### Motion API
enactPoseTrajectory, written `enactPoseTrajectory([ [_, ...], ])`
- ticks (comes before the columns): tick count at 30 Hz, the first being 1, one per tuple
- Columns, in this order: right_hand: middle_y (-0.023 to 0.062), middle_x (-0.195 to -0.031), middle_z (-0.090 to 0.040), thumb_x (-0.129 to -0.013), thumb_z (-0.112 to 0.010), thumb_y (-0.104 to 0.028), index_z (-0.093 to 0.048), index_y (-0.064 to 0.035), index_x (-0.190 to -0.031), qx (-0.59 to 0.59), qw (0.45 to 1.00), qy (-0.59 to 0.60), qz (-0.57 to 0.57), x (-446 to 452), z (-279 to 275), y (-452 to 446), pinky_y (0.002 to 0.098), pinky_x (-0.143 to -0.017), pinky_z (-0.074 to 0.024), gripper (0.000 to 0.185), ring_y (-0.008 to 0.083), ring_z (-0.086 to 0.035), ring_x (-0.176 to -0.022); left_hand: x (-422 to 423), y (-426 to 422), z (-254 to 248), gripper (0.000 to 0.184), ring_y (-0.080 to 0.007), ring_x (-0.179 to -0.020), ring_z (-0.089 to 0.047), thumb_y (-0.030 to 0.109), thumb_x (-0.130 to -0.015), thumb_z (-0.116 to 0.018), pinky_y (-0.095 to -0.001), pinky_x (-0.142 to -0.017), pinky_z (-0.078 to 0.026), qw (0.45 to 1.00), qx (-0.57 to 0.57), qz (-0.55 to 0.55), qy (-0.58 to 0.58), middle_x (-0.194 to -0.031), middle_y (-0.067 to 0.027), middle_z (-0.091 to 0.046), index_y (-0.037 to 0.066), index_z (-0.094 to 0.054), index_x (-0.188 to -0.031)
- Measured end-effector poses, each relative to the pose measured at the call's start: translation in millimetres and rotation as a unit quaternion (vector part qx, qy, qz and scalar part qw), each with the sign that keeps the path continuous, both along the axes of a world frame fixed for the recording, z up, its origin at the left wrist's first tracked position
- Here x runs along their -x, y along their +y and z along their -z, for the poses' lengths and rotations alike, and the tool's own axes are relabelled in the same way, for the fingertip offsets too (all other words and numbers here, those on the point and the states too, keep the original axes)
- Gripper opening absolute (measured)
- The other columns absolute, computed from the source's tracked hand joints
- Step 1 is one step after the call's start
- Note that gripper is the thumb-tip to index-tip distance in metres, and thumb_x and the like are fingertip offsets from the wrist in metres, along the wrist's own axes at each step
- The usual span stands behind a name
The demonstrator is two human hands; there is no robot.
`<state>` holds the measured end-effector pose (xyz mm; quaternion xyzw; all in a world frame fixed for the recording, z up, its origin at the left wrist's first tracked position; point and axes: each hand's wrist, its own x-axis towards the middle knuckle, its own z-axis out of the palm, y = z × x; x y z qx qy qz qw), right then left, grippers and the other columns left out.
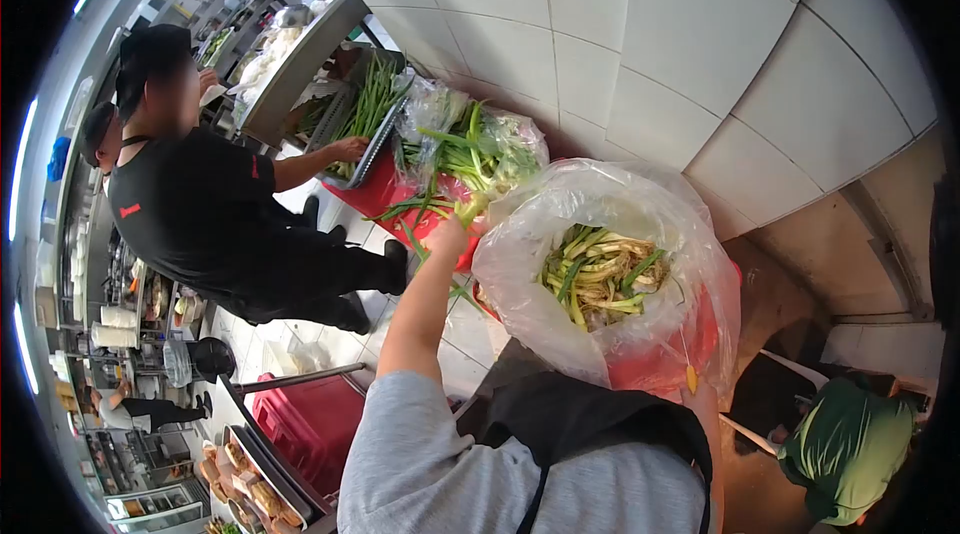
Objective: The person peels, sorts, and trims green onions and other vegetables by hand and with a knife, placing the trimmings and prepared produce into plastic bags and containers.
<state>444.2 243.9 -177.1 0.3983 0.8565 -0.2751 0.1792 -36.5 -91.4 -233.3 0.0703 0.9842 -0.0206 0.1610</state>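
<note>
My left hand (447, 235) reaches forward, its fingers closed around green onions (418, 246) whose long leaves hang below it. Just beyond lies a heap of green onions (480, 156) in clear plastic, over a red surface (385, 192). Low on the right, my right hand (702, 402) is partly hidden by the apron strap and closed on a small yellow-handled knife (691, 379); its thin blade is hard to make out. Between my hands stands a large clear plastic bag (520, 249), open at the top, with yellowed leaves and rooty onion trimmings (605, 279) inside.
A co-worker in black (200, 204) on the left has a hand on a grey crate (375, 149) of green onions. Another person in green (850, 449) is low at right. A red bin (310, 424) and a trolley of food (255, 484) stand at lower left. White tiled wall (600, 34) rises ahead.
</note>
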Motion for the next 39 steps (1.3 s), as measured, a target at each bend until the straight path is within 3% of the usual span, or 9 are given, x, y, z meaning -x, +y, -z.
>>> enactPoseTrajectory([
  [9,0.0295,-0.088,-0.058,-0.079,-0.059,-0.022,-0.052,0.0051,-0.100,0.038,0.996,0.074,0.026,6,-14,7,0.0465,-0.073,-0.0442,0.035,0.0430,-0.057,-0.086,126,11,-200,0.034,-0.0297,-0.091,-0.062,0.023,-0.068,-0.059,-0.0385,-0.079,-0.050,0.971,0.111,0.210,-0.010,-0.100,-0.0164,-0.063,0.004,-0.064,-0.096],
  [18,0.0300,-0.088,-0.057,-0.078,-0.059,-0.024,-0.051,0.0053,-0.096,0.052,0.996,0.057,-0.037,7,-4,40,0.0463,-0.073,-0.0442,0.036,0.0428,-0.056,-0.087,64,41,-310,0.036,-0.0324,-0.088,-0.061,0.024,-0.073,-0.058,-0.0419,-0.075,-0.050,0.974,0.118,0.179,0.072,-0.099,-0.0169,-0.062,0.004,-0.056,-0.103],
  [20,0.0306,-0.090,-0.057,-0.077,-0.059,-0.024,-0.051,0.0053,-0.099,0.067,0.995,0.056,-0.042,8,-3,48,0.0463,-0.074,-0.0443,0.037,0.0427,-0.057,-0.089,41,25,-263,0.034,-0.0329,-0.083,-0.063,0.024,-0.079,-0.053,-0.0432,-0.069,-0.051,0.974,0.071,0.054,0.207,-0.092,-0.0193,-0.062,0.004,-0.052,-0.106],
  [22,0.0311,-0.091,-0.057,-0.077,-0.059,-0.023,-0.051,0.0052,-0.100,0.076,0.993,0.066,-0.059,9,4,62,0.0463,-0.075,-0.0445,0.038,0.0426,-0.057,-0.089,11,-9,-135,0.044,-0.0318,-0.076,-0.063,0.019,-0.081,-0.046,-0.0431,-0.065,-0.051,0.958,0.059,0.054,0.275,-0.083,-0.0188,-0.060,0.002,-0.042,-0.121],
  [24,0.0312,-0.092,-0.057,-0.076,-0.059,-0.023,-0.051,0.0050,-0.101,0.081,0.990,0.073,-0.084,2,16,73,0.0463,-0.076,-0.0449,0.038,0.0427,-0.057,-0.090,-50,-10,-45,0.051,-0.0343,-0.088,-0.062,0.016,-0.079,-0.045,-0.0433,-0.074,-0.050,0.990,0.022,-0.030,0.138,-0.101,-0.0210,-0.060,0.002,-0.035,-0.127],
  [25,0.0309,-0.092,-0.057,-0.076,-0.059,-0.023,-0.051,0.0048,-0.101,0.084,0.988,0.091,-0.090,-4,19,80,0.0463,-0.076,-0.0450,0.038,0.0427,-0.057,-0.089,-80,8,-67,0.049,-0.0357,-0.097,-0.059,0.018,-0.080,-0.044,-0.0440,-0.080,-0.048,0.994,0.024,-0.102,-0.005,-0.107,-0.0213,-0.058,0.002,-0.036,-0.126],
  [27,0.0303,-0.091,-0.058,-0.076,-0.059,-0.023,-0.052,0.0045,-0.101,0.085,0.983,0.121,-0.109,-15,22,96,0.0463,-0.076,-0.0452,0.038,0.0428,-0.057,-0.088,-92,-17,-43,0.046,-0.0356,-0.098,-0.059,0.021,-0.081,-0.045,-0.0445,-0.080,-0.048,0.988,0.039,-0.150,-0.020,-0.104,-0.0222,-0.060,0.001,-0.039,-0.122],
  [32,0.0295,-0.090,-0.058,-0.076,-0.058,-0.023,-0.052,0.0043,-0.102,0.074,0.987,0.014,-0.143,-12,-2,117,0.0464,-0.075,-0.0453,0.039,0.0427,-0.057,-0.088,-140,-9,-134,0.036,-0.0366,-0.090,-0.061,0.023,-0.078,-0.051,-0.0455,-0.077,-0.049,0.983,0.010,-0.167,0.076,-0.096,-0.0225,-0.061,0.002,-0.047,-0.106],
  [39,0.0283,-0.095,-0.058,-0.076,-0.059,-0.023,-0.052,0.0031,-0.106,0.066,0.972,0.113,-0.193,-24,10,130,0.0457,-0.079,-0.0449,0.041,0.0417,-0.057,-0.090,-151,44,-185,0.028,-0.0317,-0.078,-0.065,0.016,-0.081,-0.046,-0.0431,-0.063,-0.052,0.979,0.069,-0.097,0.165,-0.087,-0.0171,-0.064,0.005,-0.047,-0.107],
])
